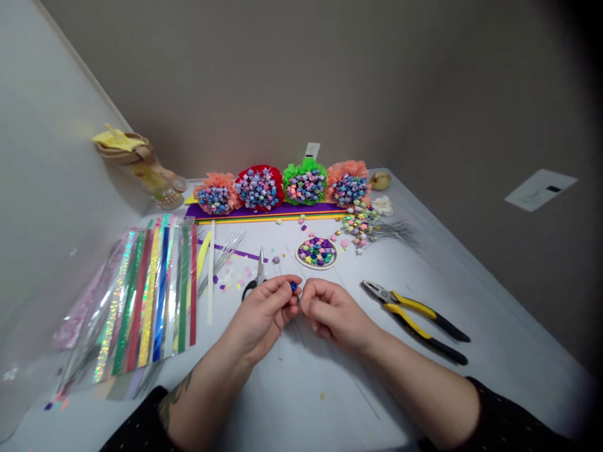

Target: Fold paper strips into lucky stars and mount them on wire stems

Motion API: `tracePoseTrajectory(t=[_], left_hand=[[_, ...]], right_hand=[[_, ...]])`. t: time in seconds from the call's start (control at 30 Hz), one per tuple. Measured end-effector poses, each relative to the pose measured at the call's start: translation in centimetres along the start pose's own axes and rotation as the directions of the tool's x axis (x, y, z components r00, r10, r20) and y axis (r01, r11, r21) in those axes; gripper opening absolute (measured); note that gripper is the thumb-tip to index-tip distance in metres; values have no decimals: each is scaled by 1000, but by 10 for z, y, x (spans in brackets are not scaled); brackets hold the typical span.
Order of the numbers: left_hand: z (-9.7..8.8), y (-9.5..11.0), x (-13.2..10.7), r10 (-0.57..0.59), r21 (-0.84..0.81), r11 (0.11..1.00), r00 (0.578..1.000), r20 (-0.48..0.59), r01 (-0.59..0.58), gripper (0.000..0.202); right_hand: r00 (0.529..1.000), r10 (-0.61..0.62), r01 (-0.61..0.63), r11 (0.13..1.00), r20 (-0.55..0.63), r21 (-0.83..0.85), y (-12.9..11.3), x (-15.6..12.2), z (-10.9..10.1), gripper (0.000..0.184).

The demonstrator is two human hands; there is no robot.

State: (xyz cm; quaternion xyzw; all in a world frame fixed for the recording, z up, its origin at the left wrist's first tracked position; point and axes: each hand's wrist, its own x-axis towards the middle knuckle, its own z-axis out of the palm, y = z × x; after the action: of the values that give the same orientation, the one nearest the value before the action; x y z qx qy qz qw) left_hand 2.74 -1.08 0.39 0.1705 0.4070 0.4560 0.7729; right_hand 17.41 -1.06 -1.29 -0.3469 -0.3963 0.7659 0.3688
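Note:
Between the thumb and fingers of my left hand (271, 304) is a small shiny blue folded paper star (293, 286). Close beside it, my right hand (336, 314) is closed in a pinch, its fingertips near the star. Whatever the right fingers hold is too thin or hidden to make out. Just beyond my left hand lie scissors (260, 267), their handle partly covered by that hand. An oval dish (298, 258) of colourful paper stars sits beyond both hands. Thin wires (365, 395) lie on the table beneath and around them.
Yellow-and-black pliers (414, 320) lie to the right. Glittery paper strips (151, 295) in clear sleeves cover the left side. Several star-filled crepe paper flowers (259, 188) line the back. Loose stars (360, 220) and wire bundles (396, 232) lie back right. A tape roll (123, 147) stands at back left.

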Motion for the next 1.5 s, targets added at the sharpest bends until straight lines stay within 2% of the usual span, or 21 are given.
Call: tracePoseTrajectory(t=[0.5,0.63,0.73,0.83,0.97,1.03,1.1,1.13,1.2,1.27,1.33,1.43,1.5], left_hand=[[-2,-2,0,26,65,997,1000,15,-27,24],[-2,-2,0,72,146,987,997,15,-73,23],[-1,-2,0,116,237,965,993,7,-114,22],[-2,-2,0,197,370,911,980,-3,-182,20],[-2,-3,0,289,548,803,957,-13,-235,19],[-2,-2,0,307,608,757,952,-8,-240,19],[-2,-1,0,320,634,731,947,7,-252,18],[-2,-1,0,327,633,729,945,12,-261,18],[-2,-1,0,333,606,747,943,14,-273,17],[-2,-2,0,325,555,785,946,7,-274,16],[-3,-4,1,307,500,824,952,3,-267,16],[-5,-5,2,289,457,849,957,16,-264,15],[-5,-5,2,301,488,828,953,29,-276,14]], right_hand=[[1000,-2,2,1000,-1,-9,1,0,0,8],[1000,7,-8,996,-23,-84,-1,0,0,7],[998,-20,8,978,-53,-209,-4,-1,0,8],[989,-119,72,910,-92,-408,-9,-3,1,10],[951,-288,127,696,-113,-707,-12,-7,2,12],[930,-362,171,590,-69,-789,-12,-9,2,13],[919,-392,203,548,-34,-811,-13,-10,2,14],[924,-380,200,569,-40,-798,-13,-9,1,14],[949,-306,167,693,-76,-701,-13,-8,1,12],[979,-176,103,858,-100,-503,-12,-6,0,10],[995,-36,10,963,-94,-269,-11,-4,0,8],[991,106,-110,993,-79,-52,-8,-2,2,7],[992,88,-95,992,-87,-79,-8,-3,3,7]])
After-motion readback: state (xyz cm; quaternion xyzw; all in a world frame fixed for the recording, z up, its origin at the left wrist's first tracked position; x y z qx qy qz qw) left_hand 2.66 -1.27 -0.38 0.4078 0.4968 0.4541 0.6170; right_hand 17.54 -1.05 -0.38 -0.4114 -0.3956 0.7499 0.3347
